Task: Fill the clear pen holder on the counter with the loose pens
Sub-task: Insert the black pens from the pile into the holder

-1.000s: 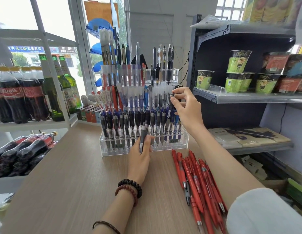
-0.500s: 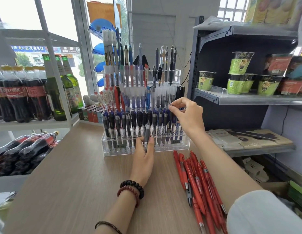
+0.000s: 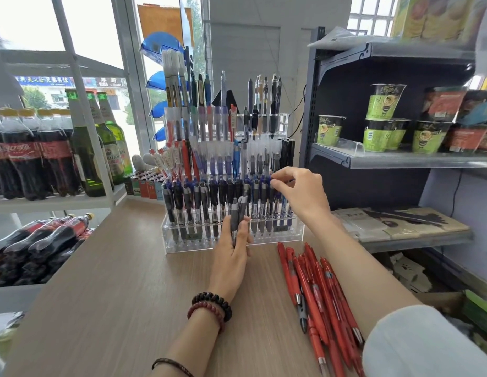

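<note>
before tiered clear acrylic pen holder [image 3: 291, 238]: left hand [image 3: 231, 257] gripping two dark grey pens [image 3: 237, 213], right hand [image 3: 302, 194] pinching dark blue front-row pen [image 3: 271, 192]

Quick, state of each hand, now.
Left hand: grips dark pens, upright.
Right hand: pinches a front-row pen in the clear pen holder.

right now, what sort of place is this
Probably a small convenience shop: shelved cola bottles and beer bottles, instant noodle cups, and a stocked clear pen holder on the counter.
</note>
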